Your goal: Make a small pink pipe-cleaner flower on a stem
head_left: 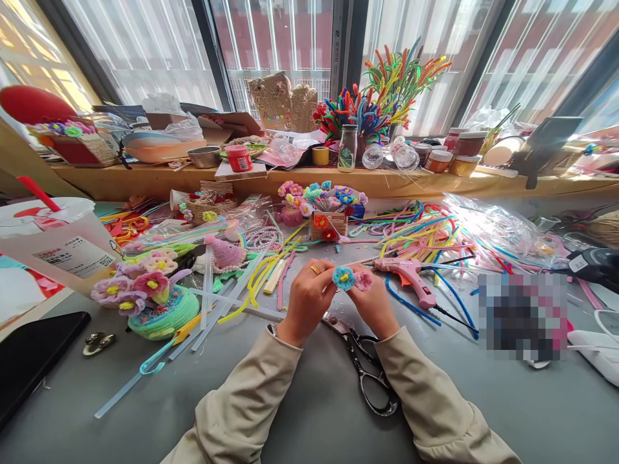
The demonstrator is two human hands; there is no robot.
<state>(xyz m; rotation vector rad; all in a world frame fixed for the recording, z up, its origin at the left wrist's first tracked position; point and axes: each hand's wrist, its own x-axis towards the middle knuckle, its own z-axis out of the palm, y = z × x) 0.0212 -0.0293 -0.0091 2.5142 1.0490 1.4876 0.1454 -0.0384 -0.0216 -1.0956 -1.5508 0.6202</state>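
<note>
Blue fuzzy flower with yellow centre [343, 278]: held up over the grey tabletop [314, 399], between both hands, facing the camera.
Pink fuzzy flower [364, 280]: right beside the blue one.
Left hand [308, 298]: fingers pinching the blue flower at its edge; gold-coloured ring [314, 270] on one finger.
Right hand [373, 305]: fingers curled in behind the pink flower; can't tell if they grip it, contact hidden.
Metal scissors with black handles [356, 356]: flat between the forearms, handles toward the wearer, other end near the hands.
Pink glue gun with orange trigger [409, 274]: just right of the right hand, on its side.
Green round textured pot [167, 312]: left side, purple and pink fuzzy flowers [140, 283] on top.
Translucent cup with red straw [72, 254]: far left, behind the pot.
Multicoloured fuzzy stems [425, 235]: loose heap behind the glue gun.
</note>
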